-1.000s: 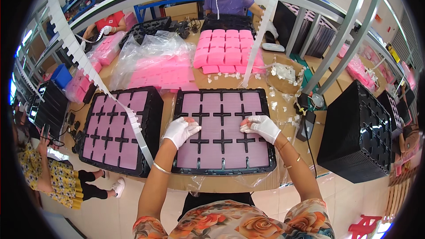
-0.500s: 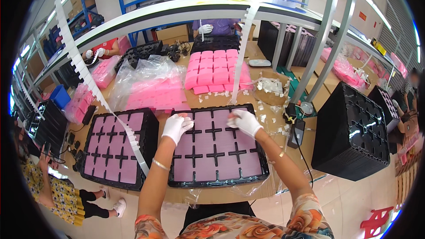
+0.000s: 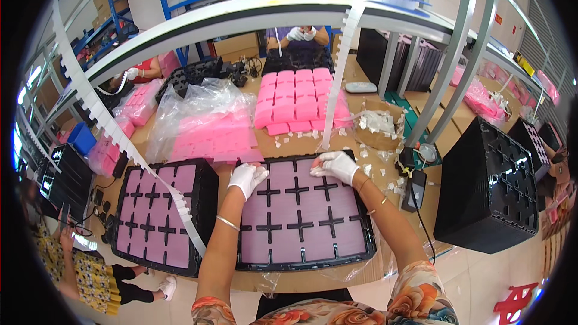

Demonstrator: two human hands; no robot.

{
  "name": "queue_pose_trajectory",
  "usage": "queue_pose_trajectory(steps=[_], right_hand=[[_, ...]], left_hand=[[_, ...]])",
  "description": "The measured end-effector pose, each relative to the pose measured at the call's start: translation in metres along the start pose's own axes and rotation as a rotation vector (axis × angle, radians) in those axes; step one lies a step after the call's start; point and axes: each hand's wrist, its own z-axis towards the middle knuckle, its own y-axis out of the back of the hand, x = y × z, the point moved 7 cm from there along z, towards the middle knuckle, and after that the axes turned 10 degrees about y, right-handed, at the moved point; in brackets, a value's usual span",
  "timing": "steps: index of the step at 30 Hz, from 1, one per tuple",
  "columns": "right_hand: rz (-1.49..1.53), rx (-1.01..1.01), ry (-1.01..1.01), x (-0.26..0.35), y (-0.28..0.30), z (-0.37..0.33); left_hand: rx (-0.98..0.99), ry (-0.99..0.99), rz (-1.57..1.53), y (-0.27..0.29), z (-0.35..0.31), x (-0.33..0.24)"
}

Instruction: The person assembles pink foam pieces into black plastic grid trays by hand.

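In front of me lies a black plastic tray (image 3: 304,260) with raised cross-shaped dividers and flat pink-mauve foam pads (image 3: 310,207) in its compartments. My left hand (image 3: 248,179), in a white glove with bare fingertips, is closed over the tray's far left part. My right hand (image 3: 335,167), gloved the same way, has its fingers curled together above the far right part. Anything small between the fingers of either hand is hidden.
Left stands a stack of similar trays (image 3: 208,204), crossed by a hanging notched white strip (image 3: 114,126). Beyond are pink foam blocks (image 3: 292,99), clear plastic wrap (image 3: 198,105) and a carton of white scraps (image 3: 378,125). A tall black tray stack (image 3: 475,192) stands right. Co-workers are nearby.
My right hand has shifted slightly toward the tray's far right edge; my left stays near the far left. The view has shifted a little. A co-worker's gloved hands opposite have come together.
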Motion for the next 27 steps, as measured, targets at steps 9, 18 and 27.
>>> queue_pose_trajectory(steps=[9,18,27], right_hand=[[-1.562,-0.249,0.285,0.049,0.033,-0.016],[-0.552,-0.167,0.151,0.043,-0.033,-0.144],[-0.627,-0.063,0.068,0.011,-0.064,-0.190]], left_hand=[[-0.202,-0.132,0.177,0.001,-0.011,-0.009],[-0.032,-0.206,0.072,-0.011,-0.153,0.000],[0.012,0.146,0.201,0.019,-0.187,0.065]])
